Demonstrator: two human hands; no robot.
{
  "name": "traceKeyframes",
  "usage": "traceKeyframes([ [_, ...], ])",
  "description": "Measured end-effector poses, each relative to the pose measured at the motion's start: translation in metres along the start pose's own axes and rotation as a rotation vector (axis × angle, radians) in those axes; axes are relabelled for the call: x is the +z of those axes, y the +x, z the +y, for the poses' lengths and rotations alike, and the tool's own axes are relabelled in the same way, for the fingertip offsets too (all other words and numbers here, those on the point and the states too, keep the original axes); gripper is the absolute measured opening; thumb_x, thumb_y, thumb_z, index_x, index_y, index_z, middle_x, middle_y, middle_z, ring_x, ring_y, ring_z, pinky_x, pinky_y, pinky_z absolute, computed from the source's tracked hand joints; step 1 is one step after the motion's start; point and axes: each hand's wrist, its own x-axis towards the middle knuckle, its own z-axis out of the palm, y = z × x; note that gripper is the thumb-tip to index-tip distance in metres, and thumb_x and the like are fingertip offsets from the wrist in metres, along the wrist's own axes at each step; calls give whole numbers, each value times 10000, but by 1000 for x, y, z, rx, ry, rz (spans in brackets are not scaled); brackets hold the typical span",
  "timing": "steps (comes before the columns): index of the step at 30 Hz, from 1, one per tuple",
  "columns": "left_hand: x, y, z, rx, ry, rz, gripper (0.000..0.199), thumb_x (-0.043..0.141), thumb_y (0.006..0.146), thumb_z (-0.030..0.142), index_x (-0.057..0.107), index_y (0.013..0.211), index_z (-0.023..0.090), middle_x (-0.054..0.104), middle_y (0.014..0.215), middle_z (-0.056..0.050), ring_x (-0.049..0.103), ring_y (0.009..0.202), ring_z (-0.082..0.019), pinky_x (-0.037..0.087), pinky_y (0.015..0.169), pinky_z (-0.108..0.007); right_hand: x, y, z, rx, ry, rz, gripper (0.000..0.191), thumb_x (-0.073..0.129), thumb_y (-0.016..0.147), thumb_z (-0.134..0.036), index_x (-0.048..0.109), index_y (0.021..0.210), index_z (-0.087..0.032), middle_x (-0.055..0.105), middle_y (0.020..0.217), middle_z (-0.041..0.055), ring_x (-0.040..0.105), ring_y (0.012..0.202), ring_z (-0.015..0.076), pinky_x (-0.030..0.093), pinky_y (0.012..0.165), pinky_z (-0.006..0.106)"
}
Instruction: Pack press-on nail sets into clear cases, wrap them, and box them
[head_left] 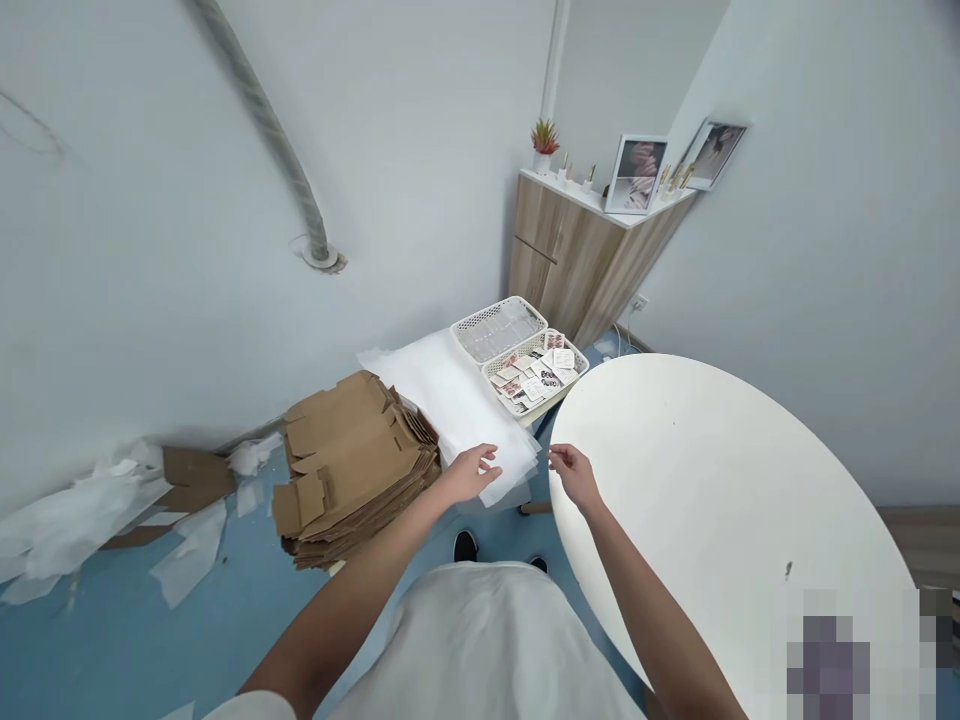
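No text, brand or number can be read; any print on the cards (535, 386) is too small.

From my distant seat I see a loose white shirt (480, 650), near, softly creased — short left sleeve (251, 706) — and black shoes (466, 546) farther off

Wood-grain cabinet (579, 255), potted plant (545, 140) on its top, two framed pictures (637, 175), grey pipe (271, 115)

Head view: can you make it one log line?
left hand: open, near sheets | right hand: near table rim | cardboard: stacked beside sheets
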Motion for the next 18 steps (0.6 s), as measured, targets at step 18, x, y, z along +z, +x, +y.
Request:
traceKeyframes([
  [18, -31, 111, 3, 42, 19, -130, 435, 593, 708, 375, 553, 1100, 191, 597, 1106, -93, 576, 942, -234, 439, 816, -334, 17, 88, -16, -82, -529, 73, 299, 456, 772, -302, 579, 1020, -190, 613, 1038, 69, 543, 962, 200, 412, 824, 341],
])
